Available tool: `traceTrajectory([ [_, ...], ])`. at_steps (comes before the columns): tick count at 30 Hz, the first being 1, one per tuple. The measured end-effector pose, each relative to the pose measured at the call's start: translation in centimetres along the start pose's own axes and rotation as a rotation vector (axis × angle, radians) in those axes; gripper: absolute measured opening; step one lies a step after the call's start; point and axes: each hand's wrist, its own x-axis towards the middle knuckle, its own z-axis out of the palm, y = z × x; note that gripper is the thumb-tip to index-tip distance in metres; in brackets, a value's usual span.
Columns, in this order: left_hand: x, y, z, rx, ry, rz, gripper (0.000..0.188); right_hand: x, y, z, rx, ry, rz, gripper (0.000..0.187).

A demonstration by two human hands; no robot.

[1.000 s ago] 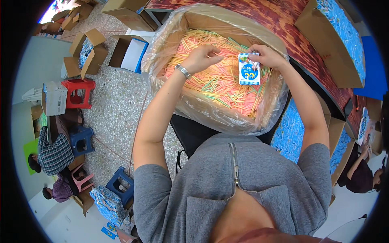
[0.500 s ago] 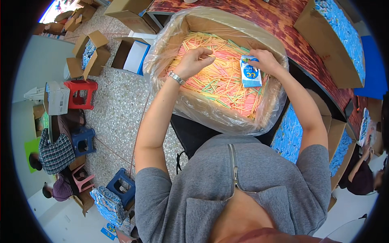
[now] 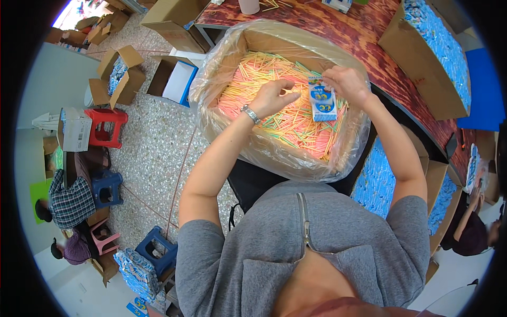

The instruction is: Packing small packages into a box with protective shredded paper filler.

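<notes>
A large carton (image 3: 364, 68) lined with clear plastic stands in front of me. It is filled with thin pink, yellow and green sticks (image 3: 269, 68). Over them, my right hand (image 3: 347, 84) pinches a small blue-and-white packet (image 3: 322, 103) by its upper edge, so the packet hangs down from the fingers. My left hand (image 3: 272, 99), with a metal watch at the wrist, hovers above the sticks just left of the packet. Its thumb and fingers are apart, and I see nothing between them.
A red-and-black patterned table (image 3: 359, 29) runs behind the carton, with a cup (image 3: 249, 6) on it. An open box of blue packets (image 3: 433, 68) stands at the right, another (image 3: 375, 174) beside my right arm. Stools, including a red one (image 3: 108, 127), and several people are around.
My left hand has moved right, closer to the packet, and its fingers have spread. The packet in my right hand shows a different printed face. The view has shifted slightly.
</notes>
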Motion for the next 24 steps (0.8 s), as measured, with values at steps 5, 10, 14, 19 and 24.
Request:
traceTrajectory([
  [5, 0.0, 1.7, 0.9, -0.681, -0.079, -0.161, 0.024, 2.4, -3.8, -2.8, 0.451, 0.114, 0.019, 0.016],
  [10, 0.0, 4.5, -2.2, -0.729, 0.069, -0.075, 0.021, 5.0, -6.1, -3.5, 0.629, 0.175, 0.032, 0.021],
  [14, -0.6, 4.0, -4.3, -0.571, 0.193, -0.047, 0.024, 6.5, -8.1, -3.9, 0.595, 0.268, -0.175, 0.016],
  [19, -1.8, 3.3, -5.5, -0.464, 0.287, 0.067, 0.022, 7.7, -8.5, -2.8, 0.572, 0.309, -0.281, 0.017],
  [24, -4.0, 1.7, -6.6, -0.361, 0.4, -0.047, 0.019, 8.6, -9.0, -0.1, 1.242, 0.166, -0.053, 0.019],
])
